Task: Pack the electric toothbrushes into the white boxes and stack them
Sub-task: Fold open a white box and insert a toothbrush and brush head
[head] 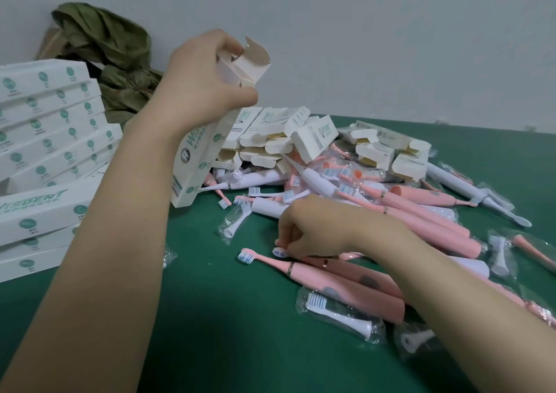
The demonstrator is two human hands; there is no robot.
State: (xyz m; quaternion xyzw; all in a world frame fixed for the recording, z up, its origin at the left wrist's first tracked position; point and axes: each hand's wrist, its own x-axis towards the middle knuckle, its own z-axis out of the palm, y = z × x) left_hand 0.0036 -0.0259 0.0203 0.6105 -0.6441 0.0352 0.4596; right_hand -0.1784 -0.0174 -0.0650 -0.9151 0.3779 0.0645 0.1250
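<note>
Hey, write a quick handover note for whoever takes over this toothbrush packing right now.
Left hand grips an open white box upright, lower end on the green table.
Right hand: fingers curl over a pale item beside a pink toothbrush; grip unclear.
Done: closed boxes stacked at left.
Left to do: loose toothbrushes and empty boxes heaped ahead.

Our green table [210,347], white boxes [45,140] stacked left, toothbrushes [418,210] heaped right, open boxes [316,137] behind, bagged brush heads [233,227] scattered

Soft even overhead light, faint shadows under forearms, slight overall blur, wide-angle bending at edges
</note>
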